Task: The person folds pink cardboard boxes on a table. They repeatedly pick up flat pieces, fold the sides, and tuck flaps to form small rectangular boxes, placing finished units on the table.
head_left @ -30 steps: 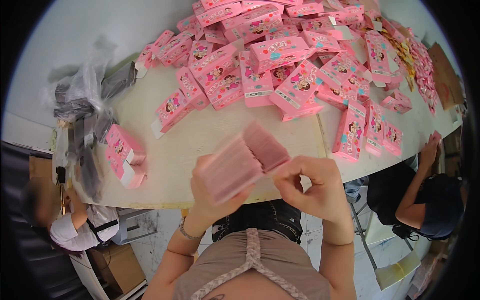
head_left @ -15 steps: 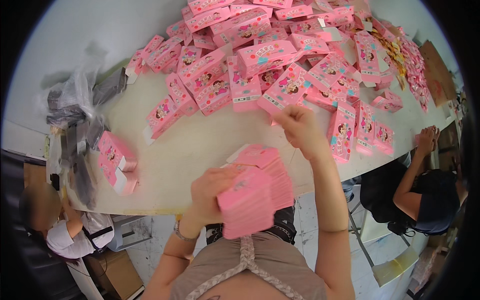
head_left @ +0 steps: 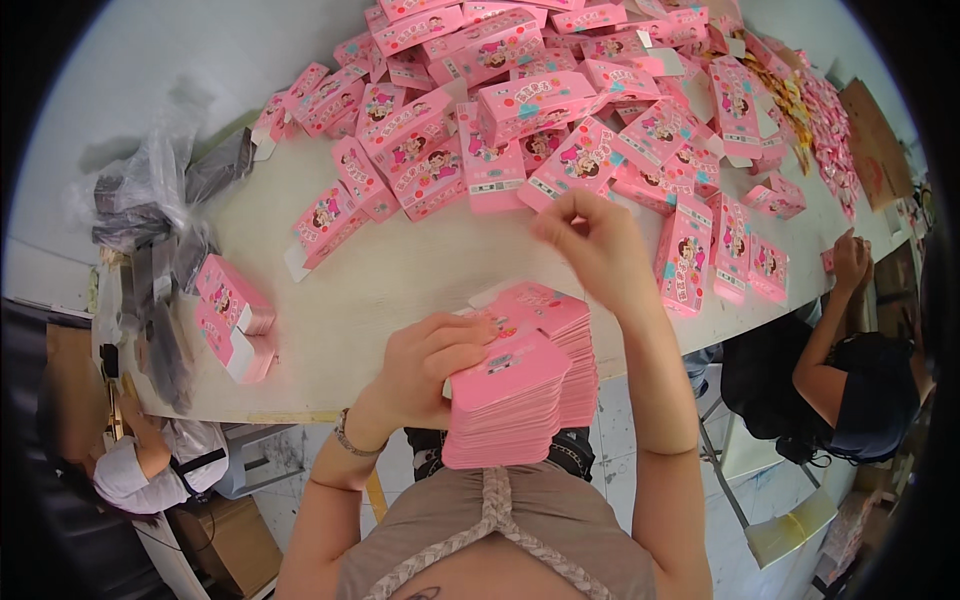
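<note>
A thick stack of flat pink folded cartons (head_left: 505, 425) stands at the table's near edge, in front of my body. My left hand (head_left: 425, 365) is closed on its left side, with the fingers over the top carton. The stack's far part is slightly offset to the right. My right hand (head_left: 605, 250) is raised above the table, to the right of and beyond the stack. Its fingers are curled and pinched together. Whether anything thin is between them I cannot make out. Just beyond this hand lie formed pink boxes (head_left: 575, 165).
A big heap of pink boxes (head_left: 510, 50) covers the table's far side. A smaller stack of flat cartons (head_left: 235, 310) lies left, near dark plastic-wrapped packs (head_left: 160, 270). Small pink packets (head_left: 825, 130) lie far right. One person (head_left: 160, 450) sits left, another (head_left: 865, 400) right.
The stack now sits a little more to the right and shows sharply. My right hand has risen slightly away. The thin tan strand earlier seen at the stack and below that hand no longer shows.
</note>
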Tool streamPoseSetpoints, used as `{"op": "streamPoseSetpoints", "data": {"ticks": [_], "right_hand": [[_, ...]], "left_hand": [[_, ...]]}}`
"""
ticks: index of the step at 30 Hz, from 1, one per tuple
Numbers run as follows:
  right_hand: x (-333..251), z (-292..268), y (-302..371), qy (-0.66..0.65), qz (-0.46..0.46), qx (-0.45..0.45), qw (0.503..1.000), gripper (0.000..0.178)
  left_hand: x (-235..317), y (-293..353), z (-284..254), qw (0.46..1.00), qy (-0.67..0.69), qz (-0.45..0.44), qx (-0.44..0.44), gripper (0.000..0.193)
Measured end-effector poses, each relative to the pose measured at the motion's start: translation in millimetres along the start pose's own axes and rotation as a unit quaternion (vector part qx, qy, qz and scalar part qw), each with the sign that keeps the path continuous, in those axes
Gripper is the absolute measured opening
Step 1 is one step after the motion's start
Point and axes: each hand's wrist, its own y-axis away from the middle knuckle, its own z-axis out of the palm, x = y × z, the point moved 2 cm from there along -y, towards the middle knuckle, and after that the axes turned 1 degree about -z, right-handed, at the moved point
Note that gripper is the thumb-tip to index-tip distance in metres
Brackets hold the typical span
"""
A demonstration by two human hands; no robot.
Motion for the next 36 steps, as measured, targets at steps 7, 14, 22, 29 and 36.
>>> {"op": "streamPoseSetpoints", "data": {"ticks": [7,14,22,29,36], "right_hand": [[63,-34,111,-0.226,0.237,0.028,0.944,0.014],[149,-90,283,0.509,0.23,-0.28,0.781,0.037],[21,19,75,0.167,-0.018,0.044,0.985,0.042],[53,72,13,0.138,0.103,-0.101,0.98,0.037],[30,71,18,0.259,-0.133,0.012,0.956,0.019]], "left_hand": [[-38,68,-14,0.783,0.419,-0.316,0.334,0.053],[-77,60,-38,0.709,0.418,-0.411,0.392,0.049],[-90,32,-43,0.751,0.288,-0.586,0.096,0.067],[-93,74,-33,0.863,-0.143,-0.471,0.112,0.072],[-62,53,-38,0.857,-0.088,-0.448,0.241,0.074]]}}
